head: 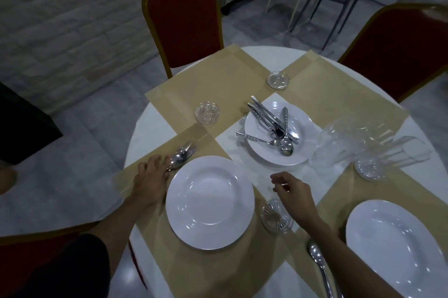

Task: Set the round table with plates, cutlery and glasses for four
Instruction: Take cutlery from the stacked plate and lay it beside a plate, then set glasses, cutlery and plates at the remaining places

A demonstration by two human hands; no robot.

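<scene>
A white plate (210, 202) lies on the near tan placemat (194, 137). My left hand (152, 176) rests left of it, fingers on a spoon and fork (180, 156) lying on the mat. My right hand (294, 194) hovers right of the plate, fingers loosely curled and empty, above a glass coaster (276, 217). A stack of plates (263, 152) in the table's middle carries several pieces of cutlery (276, 125). Clear glasses (339, 145) lie stacked on their sides at the right. Another plate (397, 246) lies at the lower right, a spoon (317, 261) beside it.
Glass coasters sit on the far mat (207, 112), between the far mats (278, 80) and at the right (369, 168). Red chairs with gold frames stand at the far side (184, 21) and the right (397, 55). The round white table (145, 125) has its edge at the left.
</scene>
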